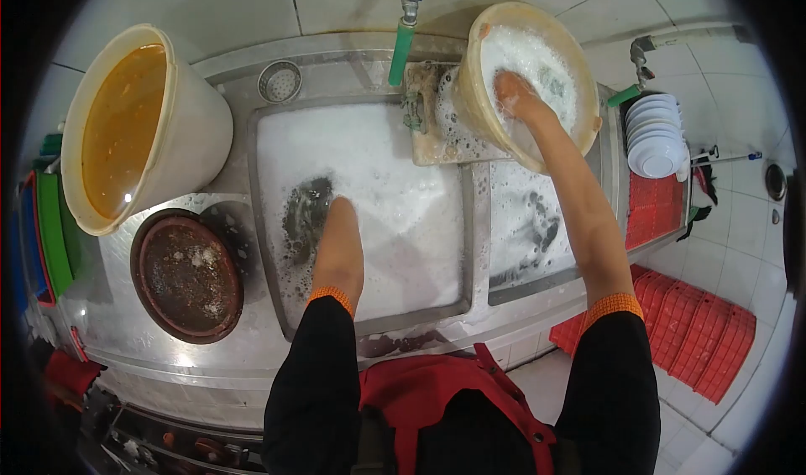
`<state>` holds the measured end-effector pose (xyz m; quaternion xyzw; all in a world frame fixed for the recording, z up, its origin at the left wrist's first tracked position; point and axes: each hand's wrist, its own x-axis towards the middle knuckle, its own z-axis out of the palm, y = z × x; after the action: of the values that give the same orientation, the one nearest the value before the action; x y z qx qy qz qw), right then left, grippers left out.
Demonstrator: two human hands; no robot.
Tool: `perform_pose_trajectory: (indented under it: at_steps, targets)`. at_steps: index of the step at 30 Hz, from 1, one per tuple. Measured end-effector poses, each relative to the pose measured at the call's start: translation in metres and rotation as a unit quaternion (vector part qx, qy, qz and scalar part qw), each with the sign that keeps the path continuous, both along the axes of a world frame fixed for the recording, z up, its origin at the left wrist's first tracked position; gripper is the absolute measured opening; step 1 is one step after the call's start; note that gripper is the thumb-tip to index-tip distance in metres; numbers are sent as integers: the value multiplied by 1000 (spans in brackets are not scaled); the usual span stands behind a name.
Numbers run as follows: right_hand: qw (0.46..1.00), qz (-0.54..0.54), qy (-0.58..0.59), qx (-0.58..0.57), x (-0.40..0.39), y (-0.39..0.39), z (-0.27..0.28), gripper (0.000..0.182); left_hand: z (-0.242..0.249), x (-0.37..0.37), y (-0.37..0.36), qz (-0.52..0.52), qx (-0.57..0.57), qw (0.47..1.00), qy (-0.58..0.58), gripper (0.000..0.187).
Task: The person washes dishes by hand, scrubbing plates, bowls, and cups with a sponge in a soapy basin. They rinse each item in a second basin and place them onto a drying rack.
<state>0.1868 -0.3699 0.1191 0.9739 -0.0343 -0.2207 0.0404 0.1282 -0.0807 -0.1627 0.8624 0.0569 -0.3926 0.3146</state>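
Note:
My left hand (340, 213) is sunk past the wrist in the thick white suds of the left sink basin (473, 248). Foam covers its fingers, so whatever they touch is hidden. Up at the right, my right hand (514, 93) dips into a cream plastic bucket (483, 110) of foamy water. Its back shows above the suds, while the fingers are under the foam. A greenish object (552, 80), too blurred by bubbles to name, lies in the bucket near that hand. The bucket tilts toward me on a sudsy ledge (426, 139) behind the basins.
A large white bucket (197, 114) of orange-brown liquid stands left, near a brown round dish (180, 282) with residue. A small metal strainer (280, 82) sits behind the left basin. Right are the foamy second basin (525, 223), stacked white plates (655, 152) and red crates (693, 332). A green-hosed tap (401, 51) hangs above.

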Motion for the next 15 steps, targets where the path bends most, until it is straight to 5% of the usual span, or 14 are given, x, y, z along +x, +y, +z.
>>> perform_pose_trajectory:
  at_steps: [15]
  targets:
    - [994, -92, -21, 60, 5, -2, -3, 20, -5, 12, -13, -46, -60, 995, 65, 40]
